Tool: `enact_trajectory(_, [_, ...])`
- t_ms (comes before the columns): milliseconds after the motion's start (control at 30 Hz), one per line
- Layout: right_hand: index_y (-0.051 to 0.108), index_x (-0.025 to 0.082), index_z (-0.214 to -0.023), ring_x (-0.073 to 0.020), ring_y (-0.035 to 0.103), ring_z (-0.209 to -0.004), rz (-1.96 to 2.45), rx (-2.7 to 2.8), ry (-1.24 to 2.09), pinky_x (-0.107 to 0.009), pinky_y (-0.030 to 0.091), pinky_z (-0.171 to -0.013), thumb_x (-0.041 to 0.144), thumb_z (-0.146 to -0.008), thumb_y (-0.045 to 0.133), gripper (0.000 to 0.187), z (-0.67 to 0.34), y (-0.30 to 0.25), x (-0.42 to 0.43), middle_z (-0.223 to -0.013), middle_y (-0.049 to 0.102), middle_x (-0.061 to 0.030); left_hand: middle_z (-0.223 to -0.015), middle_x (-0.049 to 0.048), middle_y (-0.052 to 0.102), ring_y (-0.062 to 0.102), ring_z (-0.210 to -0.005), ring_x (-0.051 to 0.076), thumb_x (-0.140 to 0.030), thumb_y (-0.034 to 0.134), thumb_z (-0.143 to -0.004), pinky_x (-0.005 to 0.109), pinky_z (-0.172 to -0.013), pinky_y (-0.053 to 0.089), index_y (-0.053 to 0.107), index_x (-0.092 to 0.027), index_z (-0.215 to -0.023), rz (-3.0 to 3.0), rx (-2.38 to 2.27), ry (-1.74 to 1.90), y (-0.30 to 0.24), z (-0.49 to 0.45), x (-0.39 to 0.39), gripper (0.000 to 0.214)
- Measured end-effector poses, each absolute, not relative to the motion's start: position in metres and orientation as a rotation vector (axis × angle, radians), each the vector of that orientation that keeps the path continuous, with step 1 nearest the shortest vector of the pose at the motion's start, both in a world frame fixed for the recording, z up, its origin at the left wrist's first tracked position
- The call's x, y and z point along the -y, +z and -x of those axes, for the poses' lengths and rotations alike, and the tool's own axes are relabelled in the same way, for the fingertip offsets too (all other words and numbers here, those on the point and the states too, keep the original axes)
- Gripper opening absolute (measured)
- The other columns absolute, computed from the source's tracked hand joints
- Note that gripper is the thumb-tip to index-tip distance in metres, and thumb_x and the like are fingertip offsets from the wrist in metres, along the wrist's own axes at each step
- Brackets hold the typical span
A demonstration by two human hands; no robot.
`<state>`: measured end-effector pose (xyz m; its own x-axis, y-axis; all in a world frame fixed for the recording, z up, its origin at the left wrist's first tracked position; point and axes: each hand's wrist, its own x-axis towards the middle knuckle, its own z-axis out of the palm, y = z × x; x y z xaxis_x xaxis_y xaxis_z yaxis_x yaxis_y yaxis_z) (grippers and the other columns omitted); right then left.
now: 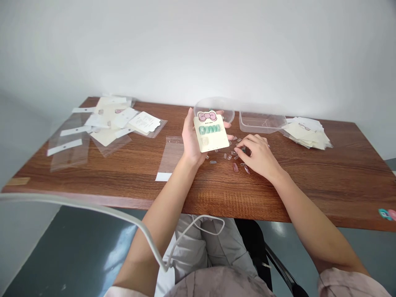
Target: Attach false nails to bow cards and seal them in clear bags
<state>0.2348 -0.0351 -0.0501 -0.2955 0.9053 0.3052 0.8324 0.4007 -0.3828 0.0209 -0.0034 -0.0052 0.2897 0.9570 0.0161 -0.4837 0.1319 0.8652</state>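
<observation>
On my left hand (pixel 191 142), raised above the table, rests a cream display card (pixel 213 142) with a pink bow printed at its top. A row of green press-on nails (pixel 209 129) runs across the card, and a pale one sits below them. Thumb and fingers hold the card from its sides and behind. My right hand (pixel 256 154) is low over loose press-on nails (pixel 229 157) scattered on the table, its fingertips bent together among them. Whatever those fingertips pinch, if anything, is too small to make out. Two pinkish nails (pixel 235 167) lie just in front.
Clear bags and cards (pixel 105 119) are spread at the left. A clear bag (pixel 170 154) lies beside my left wrist. Behind stand a round clear container (pixel 227 105) and a rectangular plastic box (pixel 262 123). Cards (pixel 306 132) pile at right. A white cable (pixel 123 212) crosses in front.
</observation>
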Motion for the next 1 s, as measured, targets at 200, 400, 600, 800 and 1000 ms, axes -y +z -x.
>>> enact_trajectory(200, [0.072, 0.024, -0.106, -0.0295, 0.06, -0.103, 1.433, 2.255, 0.194, -0.05, 0.042, -0.095, 0.028, -0.1, 0.06, 0.014, -0.233, -0.053, 0.036, -0.105, 0.069, -0.0078, -0.107, 0.0199, 0.077, 0.078, -0.092, 0.036, -0.077, 0.025, -0.093, 0.048, -0.076, 0.064, 0.061, -0.012, -0.142, -0.927, -0.663, 1.147, -0.005, -0.02, 0.003, 0.088])
enact_trajectory(400, [0.073, 0.025, -0.108, -0.0315, 0.059, -0.109, 1.389, 2.332, 0.217, -0.051, 0.042, -0.098, 0.03, -0.099, 0.062, 0.015, -0.228, -0.052, 0.039, -0.111, 0.069, -0.0093, -0.107, 0.0196, 0.078, 0.078, -0.093, 0.036, -0.073, 0.028, -0.095, 0.048, -0.078, 0.064, 0.062, -0.011, -0.141, -0.868, -0.618, 1.159, -0.005, -0.02, 0.004, 0.084])
enact_trajectory(600, [0.074, 0.025, -0.113, -0.032, 0.059, -0.111, 1.383, 2.356, 0.218, -0.052, 0.043, -0.099, 0.037, -0.098, 0.066, 0.021, -0.224, -0.052, 0.04, -0.113, 0.068, -0.0098, -0.106, 0.0196, 0.078, 0.078, -0.095, 0.038, -0.072, 0.031, -0.094, 0.049, -0.077, 0.063, 0.061, -0.012, -0.143, -0.82, -0.621, 1.154, -0.005, -0.021, 0.004, 0.083])
enact_trajectory(800, [0.076, 0.026, -0.108, -0.0316, 0.06, -0.113, 1.368, 2.359, 0.307, -0.05, 0.042, -0.1, 0.034, -0.099, 0.066, 0.016, -0.216, -0.058, 0.04, -0.112, 0.07, -0.0091, -0.109, 0.0188, 0.078, 0.078, -0.098, 0.037, -0.072, 0.029, -0.095, 0.046, -0.079, 0.064, 0.063, -0.012, -0.141, -0.812, -0.627, 1.142, -0.004, -0.021, 0.004, 0.083])
enact_trajectory(1000, [0.076, 0.025, -0.108, -0.0306, 0.062, -0.11, 1.37, 2.348, 0.362, -0.05, 0.041, -0.1, 0.032, -0.099, 0.067, 0.015, -0.216, -0.057, 0.039, -0.11, 0.072, -0.0082, -0.105, 0.0183, 0.079, 0.078, -0.097, 0.038, -0.07, 0.029, -0.096, 0.048, -0.08, 0.064, 0.063, -0.011, -0.141, -0.808, -0.612, 1.149, -0.004, -0.022, 0.004, 0.082])
